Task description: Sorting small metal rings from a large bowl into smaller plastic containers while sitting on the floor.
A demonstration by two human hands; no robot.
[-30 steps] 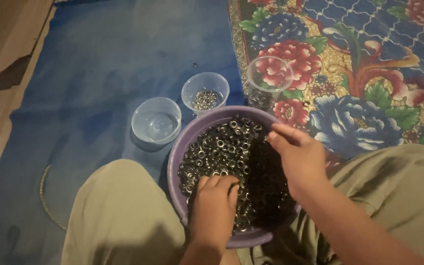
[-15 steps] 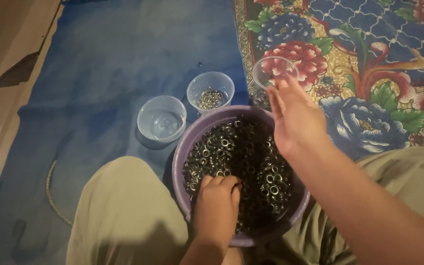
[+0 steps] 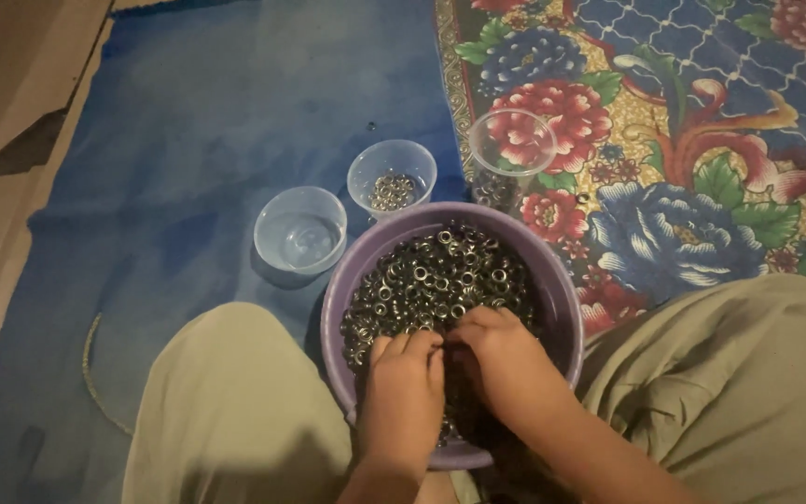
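The metal eyelets (image 3: 440, 275) fill the purple basin (image 3: 552, 280) between your knees, on the blue mat (image 3: 188, 140). Your left hand (image 3: 403, 397) and right hand (image 3: 506, 364) dig in side by side, fingers curled down; work shallow and pinch few at once. Whether either hand holds any is hidden. Three clear cups (image 3: 392, 177) stand beyond.

One head-worn camera looks steeply down from close above the person's lap; both grips, left hand (image 3: 401, 397) and right hand (image 3: 506, 369), sit low at centre, floor beyond.
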